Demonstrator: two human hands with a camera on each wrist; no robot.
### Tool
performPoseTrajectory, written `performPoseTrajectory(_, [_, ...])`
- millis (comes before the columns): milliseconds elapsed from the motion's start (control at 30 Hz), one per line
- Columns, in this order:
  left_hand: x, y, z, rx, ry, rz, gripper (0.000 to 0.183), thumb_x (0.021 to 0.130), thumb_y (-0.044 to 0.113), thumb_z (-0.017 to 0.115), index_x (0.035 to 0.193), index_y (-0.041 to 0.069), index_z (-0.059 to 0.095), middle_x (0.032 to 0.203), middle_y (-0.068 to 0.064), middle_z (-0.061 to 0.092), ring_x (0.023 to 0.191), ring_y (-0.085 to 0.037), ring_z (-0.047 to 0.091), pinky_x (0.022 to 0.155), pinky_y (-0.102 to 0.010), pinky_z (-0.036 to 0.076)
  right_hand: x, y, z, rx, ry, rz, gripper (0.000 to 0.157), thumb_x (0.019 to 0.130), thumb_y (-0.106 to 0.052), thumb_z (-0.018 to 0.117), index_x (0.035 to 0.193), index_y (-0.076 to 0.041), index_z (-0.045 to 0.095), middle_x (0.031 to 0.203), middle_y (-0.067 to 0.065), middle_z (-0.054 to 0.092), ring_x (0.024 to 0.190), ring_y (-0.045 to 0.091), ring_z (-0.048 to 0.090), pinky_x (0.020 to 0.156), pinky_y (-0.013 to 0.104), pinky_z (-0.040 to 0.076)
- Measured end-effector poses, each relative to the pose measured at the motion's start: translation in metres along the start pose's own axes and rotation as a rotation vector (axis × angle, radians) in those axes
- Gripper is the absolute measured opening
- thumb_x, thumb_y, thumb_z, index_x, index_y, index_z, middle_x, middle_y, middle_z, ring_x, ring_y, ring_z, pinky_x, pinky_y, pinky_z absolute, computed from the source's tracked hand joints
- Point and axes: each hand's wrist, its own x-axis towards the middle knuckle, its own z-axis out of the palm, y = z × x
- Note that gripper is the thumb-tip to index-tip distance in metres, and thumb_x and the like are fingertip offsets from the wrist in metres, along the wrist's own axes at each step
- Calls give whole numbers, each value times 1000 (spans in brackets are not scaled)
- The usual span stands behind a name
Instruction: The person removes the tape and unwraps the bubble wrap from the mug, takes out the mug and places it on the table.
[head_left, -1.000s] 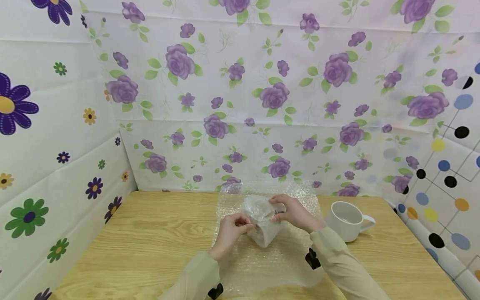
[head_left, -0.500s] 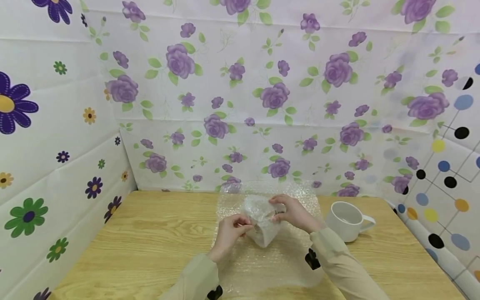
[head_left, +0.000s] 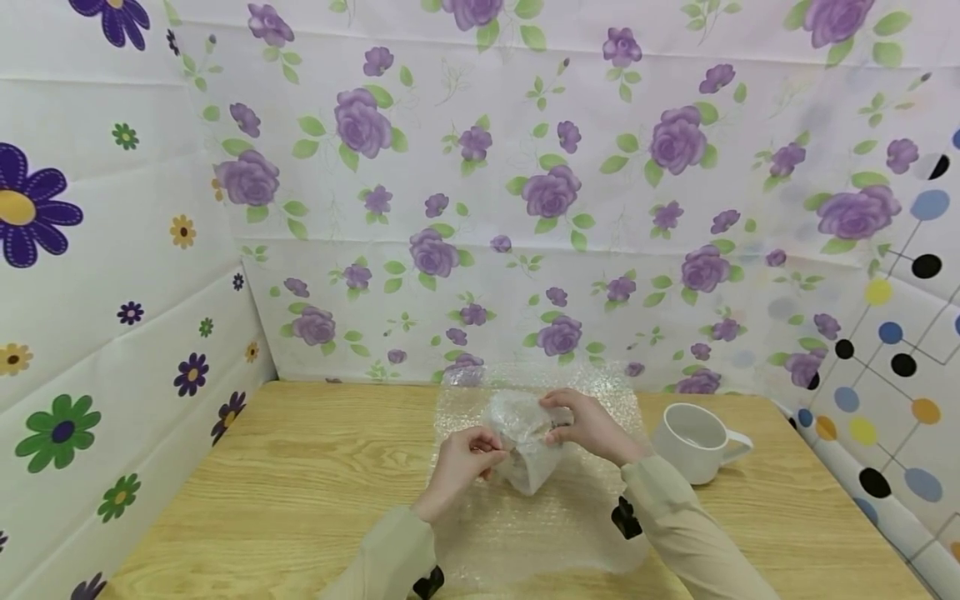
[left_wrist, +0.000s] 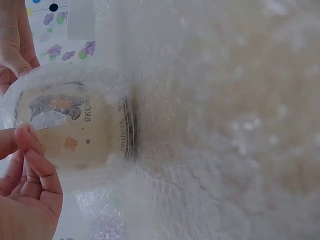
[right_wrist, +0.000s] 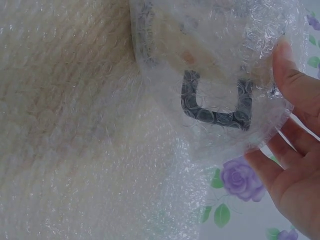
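A mug in bubble wrap (head_left: pixel 528 467) stands mid-table on a larger sheet of bubble wrap (head_left: pixel 547 537). Through the layers, the left wrist view shows lettering and a printed picture on the mug (left_wrist: pixel 75 145); a dark, angular handle (right_wrist: pixel 215 118) shows in the right wrist view. My left hand (head_left: pixel 457 462) pinches the wrapping between thumb and index finger on the mug's left, beside a small pale shiny patch (left_wrist: pixel 48 119), perhaps tape. With thumb and fingers spread round its upper right side, my right hand (head_left: pixel 594 427) holds the wrapped mug.
A plain white mug (head_left: pixel 688 458) stands upright to the right, close to my right sleeve (head_left: pixel 660 487), its handle pointing right. The wooden table (head_left: pixel 322 467) meets flowered cloth (head_left: pixel 375 275) at the back. The bubble wrap sheet's far edge rises against that cloth.
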Motion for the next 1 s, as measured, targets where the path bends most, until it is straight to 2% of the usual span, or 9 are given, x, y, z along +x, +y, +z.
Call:
performPoseTrajectory(200, [1, 3, -8, -12, -74, 25, 8, 78, -2, 67, 79, -5, 60, 70, -12, 57, 45, -11, 45, 45, -31, 46, 0, 1, 0, -8, 0, 7, 52, 71, -17, 74, 117, 1, 57, 124, 17, 48, 113, 35, 43, 90, 45, 38])
performPoseTrajectory(300, [2, 4, -12, 0, -83, 33, 7, 79, -2, 67, 80, -5, 61, 73, -13, 58, 44, -13, 43, 44, -28, 43, 0, 2, 0, -12, 4, 11, 52, 71, -16, 75, 117, 1, 57, 124, 17, 48, 113, 35, 43, 90, 45, 38])
performPoseTrajectory(467, [0, 6, -18, 67, -43, 24, 11, 81, 12, 69, 83, 3, 65, 88, -6, 56, 44, -11, 41, 44, -23, 36, 0, 3, 1, -11, 2, 14, 52, 71, -16, 75, 117, 0, 57, 125, 16, 48, 113, 35, 43, 90, 45, 38])
performPoseTrajectory(500, [-2, 10, -19, 72, -37, 24, 11, 81, 13, 69, 84, 3, 65, 89, -7, 56, 44, -10, 41, 43, -23, 35, 0, 3, 1, -11, 2, 11, 52, 71, -16, 75, 117, 1, 57, 125, 17, 48, 113, 35, 43, 90, 45, 38])
performPoseTrajectory(700, [1, 13, -24, 71, 27, 32, 15, 84, 19, 66, 86, 4, 66, 75, -6, 56, 46, -10, 38, 42, -23, 33, 1, 3, 0, -18, 8, -12, 53, 70, -16, 75, 116, 2, 58, 124, 19, 48, 112, 35, 44, 90, 46, 37])
performPoseTrajectory(733, [3, 8, -25, 77, 47, 36, 17, 84, 22, 66, 86, 5, 66, 75, -4, 56, 48, -11, 40, 44, -23, 35, 1, 3, 0, -20, 7, -13, 53, 70, -16, 75, 116, 2, 58, 124, 19, 48, 112, 36, 44, 90, 46, 37])
performPoseTrajectory(867, [4, 7, -28, 104, 122, 86, 16, 84, 20, 66, 87, 4, 66, 82, -2, 59, 64, -14, 48, 57, -26, 41, 0, 2, 0, -17, 6, -13, 53, 70, -15, 75, 117, 1, 57, 124, 19, 48, 112, 36, 44, 90, 46, 38])
performPoseTrajectory(1000, [0, 16, -31, 84, 145, 124, 14, 84, 13, 66, 89, 0, 64, 90, -9, 59, 79, -23, 50, 68, -31, 41, 0, 0, 0, -11, 5, -10, 52, 71, -15, 75, 117, 1, 57, 125, 18, 48, 112, 35, 44, 90, 46, 37])
